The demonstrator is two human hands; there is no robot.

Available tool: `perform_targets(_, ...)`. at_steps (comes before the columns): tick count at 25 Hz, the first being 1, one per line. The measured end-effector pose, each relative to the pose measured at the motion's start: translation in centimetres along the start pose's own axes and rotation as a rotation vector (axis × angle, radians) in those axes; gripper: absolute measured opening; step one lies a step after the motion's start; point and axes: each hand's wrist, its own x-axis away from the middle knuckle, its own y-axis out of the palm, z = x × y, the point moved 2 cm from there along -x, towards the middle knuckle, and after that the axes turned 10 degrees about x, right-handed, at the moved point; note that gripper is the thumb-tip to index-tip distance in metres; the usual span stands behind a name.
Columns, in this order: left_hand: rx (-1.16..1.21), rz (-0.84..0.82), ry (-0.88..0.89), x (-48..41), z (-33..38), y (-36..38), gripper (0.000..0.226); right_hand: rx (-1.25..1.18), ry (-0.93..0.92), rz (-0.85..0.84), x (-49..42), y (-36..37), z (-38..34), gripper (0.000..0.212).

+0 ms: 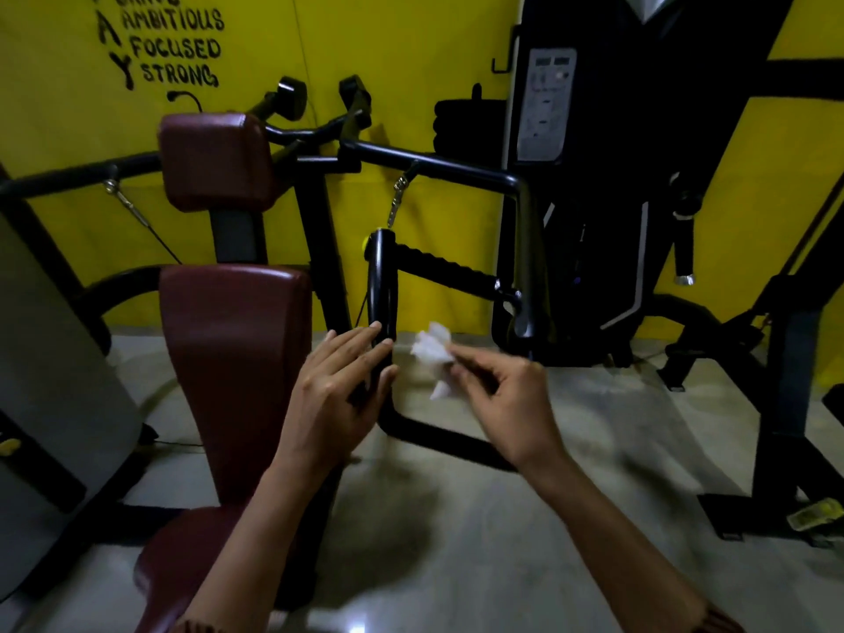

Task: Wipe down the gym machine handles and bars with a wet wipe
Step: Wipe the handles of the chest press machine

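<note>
A black upright handle (382, 285) of the gym machine stands in the middle of the view, with a ribbed black grip bar (445, 267) running from it to the right. My left hand (340, 390) rests against the lower part of the upright handle, fingers nearly straight and laid on it. My right hand (495, 395) pinches a crumpled white wet wipe (434, 354) just right of the handle, a small gap apart from it. A long black bar (438, 169) crosses above.
The maroon padded seat back (233, 358) and headrest (212, 162) stand to the left. A black weight-stack tower (593, 175) rises at the right against the yellow wall. Another black frame (781, 404) stands on the pale floor at far right.
</note>
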Motion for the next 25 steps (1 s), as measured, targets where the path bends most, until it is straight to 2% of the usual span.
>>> perform_targets(2, 0.018, 0.043, -0.009, -2.7, -1.5, -0.2, 0.034, -0.020, -0.019, 0.081, -3.9, -0.5, 0.3, 0.024)
perform_targets(8, 0.073, 0.035, -0.153, -9.6, -9.0, 1.1, 0.045, 0.054, -0.111, 0.090, -15.3, 1.0, 1.7, 0.027)
perform_targets(10, 0.102, -0.019, -0.184, -10.9, -11.9, 2.1, 0.047, 0.135, -0.145, -0.043, -19.2, 3.1, 2.4, 0.028)
perform_targets(13, 0.159, -0.091, -0.156, -11.9, -15.4, 3.7, 0.054, 0.197, -0.231, -0.472, -23.0, 7.5, 3.0, 0.033)
perform_targets(14, 0.211, -0.113, -0.138, -12.1, -16.1, 4.2, 0.058, 0.197, -0.225, -0.563, -23.6, 8.7, 3.5, 0.035)
perform_targets(17, 0.362, -0.167, -0.071, -12.6, -17.1, 5.5, 0.055, 0.213, -0.222, -0.620, -23.8, 8.2, 5.2, 0.033)
perform_targets(20, 0.444, -0.207, -0.069, -13.0, -17.6, 6.0, 0.049, 0.407, -0.308, -0.627, -23.6, 3.8, 7.2, 0.037)
perform_targets(22, 0.470, -0.216, -0.071, -13.2, -17.8, 5.8, 0.050, 0.500, -0.335, -0.698, -23.6, 2.5, 7.3, 0.036)
perform_targets(25, 0.486, -0.237, -0.069, -13.5, -18.0, 5.4, 0.049, 0.391, -0.366, -0.711, -24.3, 6.5, 5.3, 0.036)
